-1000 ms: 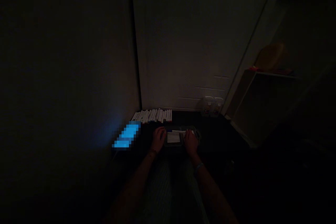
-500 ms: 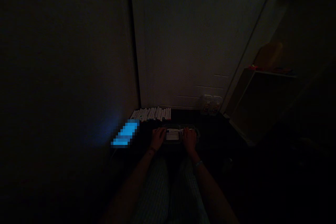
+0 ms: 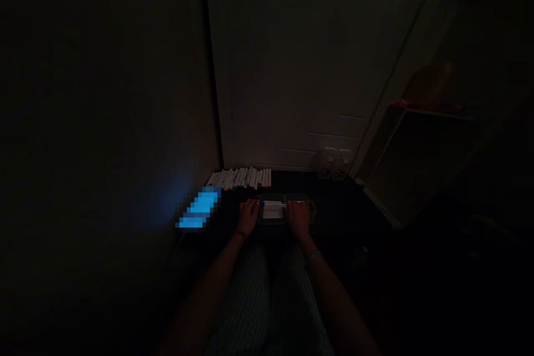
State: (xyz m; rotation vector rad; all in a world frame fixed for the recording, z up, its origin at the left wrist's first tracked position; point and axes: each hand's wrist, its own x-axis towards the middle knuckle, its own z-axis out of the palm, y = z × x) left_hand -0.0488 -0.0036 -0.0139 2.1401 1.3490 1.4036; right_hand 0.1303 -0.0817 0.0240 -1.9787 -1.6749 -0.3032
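The scene is very dark. A clear plastic case (image 3: pixel 271 223) lies opened out on a dark surface in front of my knees, with flat white contents (image 3: pixel 272 213) in its left half. Over it lies a slim white marker (image 3: pixel 274 205) with a blue left end. My left hand (image 3: pixel 249 216) is at the case's left edge, its curled fingertips at the marker's blue end. My right hand (image 3: pixel 298 218) is over the right half, fingers closed around the marker's other end. Fine finger detail is lost in the dark.
A row of white markers (image 3: pixel 240 178) lies behind the case, along the wall. A glowing, pixelated blue screen (image 3: pixel 199 209) is at the left. Two clear plastic packages (image 3: pixel 335 164) stand at the back right. Further right is a low cabinet (image 3: pixel 417 139) with an orange object (image 3: pixel 429 84) on top.
The marker between my hands has come clearer, its blue end now showing by the left fingers. My left hand has shifted slightly left and the right slightly left too. The white contents show more.
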